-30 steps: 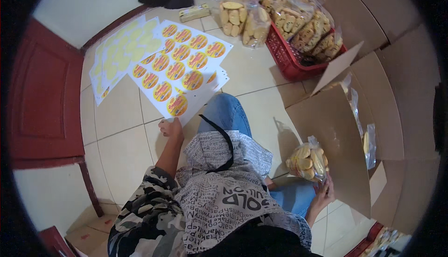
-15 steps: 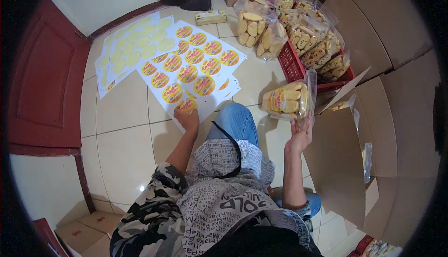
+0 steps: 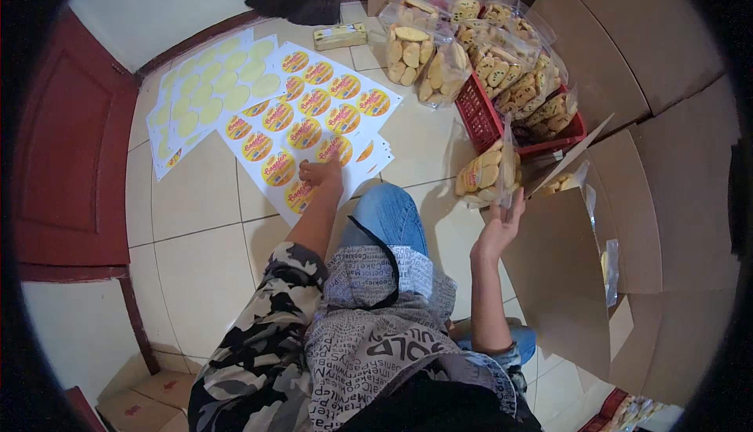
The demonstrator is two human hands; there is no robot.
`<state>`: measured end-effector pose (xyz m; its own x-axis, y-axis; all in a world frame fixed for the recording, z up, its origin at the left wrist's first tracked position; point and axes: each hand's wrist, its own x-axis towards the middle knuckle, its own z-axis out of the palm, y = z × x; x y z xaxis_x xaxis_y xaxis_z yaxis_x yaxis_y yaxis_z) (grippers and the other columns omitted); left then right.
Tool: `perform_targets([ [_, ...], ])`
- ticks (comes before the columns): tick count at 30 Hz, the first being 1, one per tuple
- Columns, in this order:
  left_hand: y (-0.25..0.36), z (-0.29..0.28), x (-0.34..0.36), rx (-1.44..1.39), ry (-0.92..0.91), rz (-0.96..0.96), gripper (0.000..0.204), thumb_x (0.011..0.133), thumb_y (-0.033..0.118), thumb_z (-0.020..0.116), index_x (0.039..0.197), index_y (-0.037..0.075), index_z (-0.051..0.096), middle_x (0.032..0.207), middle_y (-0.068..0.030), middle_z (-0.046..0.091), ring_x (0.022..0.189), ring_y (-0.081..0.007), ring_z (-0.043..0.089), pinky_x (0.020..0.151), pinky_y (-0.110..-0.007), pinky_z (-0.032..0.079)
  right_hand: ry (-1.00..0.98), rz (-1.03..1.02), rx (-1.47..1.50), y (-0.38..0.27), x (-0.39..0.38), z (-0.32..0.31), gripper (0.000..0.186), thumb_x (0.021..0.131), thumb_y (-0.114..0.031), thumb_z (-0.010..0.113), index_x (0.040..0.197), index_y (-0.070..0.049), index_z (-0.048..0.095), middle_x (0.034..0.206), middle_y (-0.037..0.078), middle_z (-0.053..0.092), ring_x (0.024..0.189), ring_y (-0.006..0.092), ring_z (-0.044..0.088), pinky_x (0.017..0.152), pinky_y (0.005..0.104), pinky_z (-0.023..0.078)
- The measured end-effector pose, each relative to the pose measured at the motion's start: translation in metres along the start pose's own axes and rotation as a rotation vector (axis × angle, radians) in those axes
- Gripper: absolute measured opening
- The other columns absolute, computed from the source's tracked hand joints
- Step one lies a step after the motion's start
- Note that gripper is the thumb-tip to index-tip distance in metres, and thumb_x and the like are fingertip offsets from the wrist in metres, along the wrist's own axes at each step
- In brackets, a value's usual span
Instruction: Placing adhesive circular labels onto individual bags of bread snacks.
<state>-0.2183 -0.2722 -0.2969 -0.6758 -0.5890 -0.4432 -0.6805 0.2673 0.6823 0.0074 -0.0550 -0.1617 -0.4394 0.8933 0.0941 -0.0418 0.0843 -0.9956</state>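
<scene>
The left hand [image 3: 323, 172] is partly curled, the right [image 3: 500, 224] extended.

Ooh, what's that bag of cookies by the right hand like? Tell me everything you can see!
The bag looks like clear, shiny plastic, plump with long, pale golden cookies. A yellow-and-red label shows on its left part, and a loose plastic edge pokes up at its right. The right hand holds it at the lower right, between the red crate and the person. Whether it touches the floor is hard to tell.
</scene>
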Motion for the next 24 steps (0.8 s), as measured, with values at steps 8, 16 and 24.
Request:
perform_targets([
  [8, -0.009, 0.045, 0.044, 0.182, 0.258, -0.113, 0.092, 0.069, 0.020, 0.078, 0.139, 0.012, 0.019, 0.147, -0.0253, 0.008, 0.135, -0.0454, 0.022, 0.098, -0.051, 0.043, -0.031, 0.124, -0.049, -0.021, -0.076, -0.024, 0.059, 0.089, 0.008, 0.050, 0.142, -0.011, 0.036, 0.156, 0.014, 0.008, 0.139, 0.0287, 0.023, 0.111, 0.0381, 0.025],
  [16, 0.002, 0.019, 0.010, -0.434, 0.018, 0.013, 0.049, 0.072, 0.004, 0.073, 0.113, 0.003, 0.046, 0.096, -0.0103, 0.062, 0.078, -0.0243, 0.062, 0.076, -0.037, 0.052, -0.038, 0.225, -0.038, 0.010, -0.101, -0.065, 0.046, 0.089, 0.002, 0.051, 0.134, -0.006, 0.046, 0.142, 0.010, 0.040, 0.129, 0.0261, 0.041, 0.103, 0.0351, 0.037],
  [24, -0.008, -0.133, -0.115, -0.854, -0.859, 0.077, 0.021, 0.087, 0.001, 0.060, 0.108, 0.004, 0.057, 0.097, -0.0008, 0.062, 0.081, -0.0076, 0.054, 0.070, -0.022, 0.043, -0.461, 0.581, 0.079, -0.029, -0.097, -0.019, 0.044, 0.095, -0.027, 0.055, 0.132, -0.003, 0.047, 0.132, 0.011, 0.050, 0.115, 0.0223, 0.054, 0.094, 0.0326, 0.046],
])
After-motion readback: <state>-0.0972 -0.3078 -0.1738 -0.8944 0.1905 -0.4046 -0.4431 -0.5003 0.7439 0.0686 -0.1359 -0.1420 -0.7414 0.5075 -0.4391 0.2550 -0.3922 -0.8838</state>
